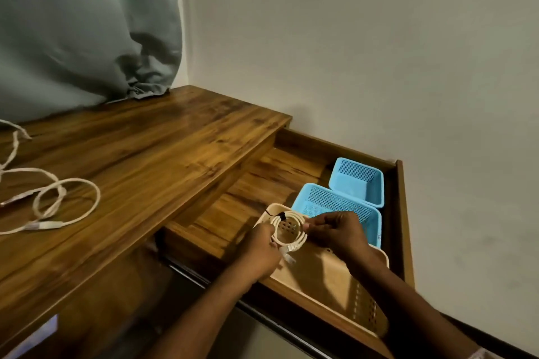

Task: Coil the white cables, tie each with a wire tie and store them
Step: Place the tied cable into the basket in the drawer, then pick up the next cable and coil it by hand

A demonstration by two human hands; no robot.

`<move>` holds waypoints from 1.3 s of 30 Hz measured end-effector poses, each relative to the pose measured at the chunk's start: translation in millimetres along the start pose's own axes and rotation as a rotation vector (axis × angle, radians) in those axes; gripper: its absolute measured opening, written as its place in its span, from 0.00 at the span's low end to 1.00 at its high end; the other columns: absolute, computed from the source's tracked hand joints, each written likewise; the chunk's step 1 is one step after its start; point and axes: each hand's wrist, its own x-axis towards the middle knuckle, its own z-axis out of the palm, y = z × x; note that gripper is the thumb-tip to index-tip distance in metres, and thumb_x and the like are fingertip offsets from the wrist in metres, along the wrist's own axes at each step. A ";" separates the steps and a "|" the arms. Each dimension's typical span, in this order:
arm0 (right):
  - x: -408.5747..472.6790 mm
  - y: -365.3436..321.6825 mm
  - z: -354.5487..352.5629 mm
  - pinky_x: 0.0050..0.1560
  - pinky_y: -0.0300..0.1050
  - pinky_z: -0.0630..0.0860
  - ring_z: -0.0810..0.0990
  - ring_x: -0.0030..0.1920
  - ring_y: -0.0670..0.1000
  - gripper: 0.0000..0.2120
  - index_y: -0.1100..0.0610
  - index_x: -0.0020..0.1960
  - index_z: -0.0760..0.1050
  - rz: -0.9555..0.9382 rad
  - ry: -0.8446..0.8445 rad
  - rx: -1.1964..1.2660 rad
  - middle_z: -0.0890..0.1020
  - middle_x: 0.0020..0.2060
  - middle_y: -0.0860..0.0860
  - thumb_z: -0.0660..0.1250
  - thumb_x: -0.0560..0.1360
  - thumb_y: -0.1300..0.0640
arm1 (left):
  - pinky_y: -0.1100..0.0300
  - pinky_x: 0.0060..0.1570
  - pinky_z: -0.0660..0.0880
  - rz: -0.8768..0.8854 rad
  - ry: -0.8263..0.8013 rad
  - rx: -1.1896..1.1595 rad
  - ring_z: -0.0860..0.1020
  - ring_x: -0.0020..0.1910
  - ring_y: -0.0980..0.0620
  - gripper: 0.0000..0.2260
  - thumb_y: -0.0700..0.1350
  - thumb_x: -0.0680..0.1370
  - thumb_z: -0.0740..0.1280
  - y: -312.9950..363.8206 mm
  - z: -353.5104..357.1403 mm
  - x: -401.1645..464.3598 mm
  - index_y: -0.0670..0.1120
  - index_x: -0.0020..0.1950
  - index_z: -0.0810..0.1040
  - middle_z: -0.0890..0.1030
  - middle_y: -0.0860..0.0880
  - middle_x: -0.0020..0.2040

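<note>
item: coiled white cable, a small round coil of several turns bound at its upper edge by a black wire tie with one tail sticking out to the left; connector ends hang at the lower edge. location: held over the near end of the beige perforated basket in the open wooden drawer. left hand grips the coil's left rim with curled fingers; right hand pinches its right rim between thumb and fingertips. handling, by judgement: light, pliant, smooth-jacketed, springy enough to loosen if the tie slips; best taken across the bundled turns near the tie, not by the plugs. adjoining: two light-blue mesh plastic baskets, rigid, square, set behind the beige one. uncoiled white cable lies in loose loops on the glossy wood-grain desk top, well apart. grey cloth, soft, bunched, hangs at the rear.
</note>
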 end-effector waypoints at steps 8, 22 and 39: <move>11.1 37.4 21.6 0.32 0.40 0.79 0.83 0.31 0.47 0.06 0.61 0.54 0.84 0.121 -0.220 -0.244 0.86 0.38 0.60 0.72 0.78 0.65 | 0.56 0.55 0.76 0.032 -0.001 0.491 0.78 0.60 0.46 0.09 0.41 0.79 0.67 16.1 -3.8 6.1 0.47 0.60 0.78 0.80 0.46 0.60; 19.0 43.5 14.1 0.29 0.32 0.72 0.80 0.29 0.39 0.15 0.53 0.51 0.84 0.084 -0.191 -0.271 0.85 0.32 0.45 0.65 0.80 0.71 | 0.54 0.61 0.74 -0.014 -0.048 0.590 0.75 0.65 0.44 0.13 0.41 0.81 0.64 8.8 8.1 8.1 0.44 0.66 0.75 0.77 0.44 0.66; -5.6 -10.8 18.1 0.38 0.35 0.76 0.83 0.30 0.42 0.13 0.57 0.62 0.84 -0.191 -0.143 -0.560 0.86 0.34 0.43 0.71 0.79 0.61 | 0.57 0.51 0.80 0.193 0.245 0.311 0.80 0.56 0.51 0.14 0.42 0.79 0.67 -0.7 -47.7 -19.5 0.51 0.65 0.77 0.81 0.50 0.59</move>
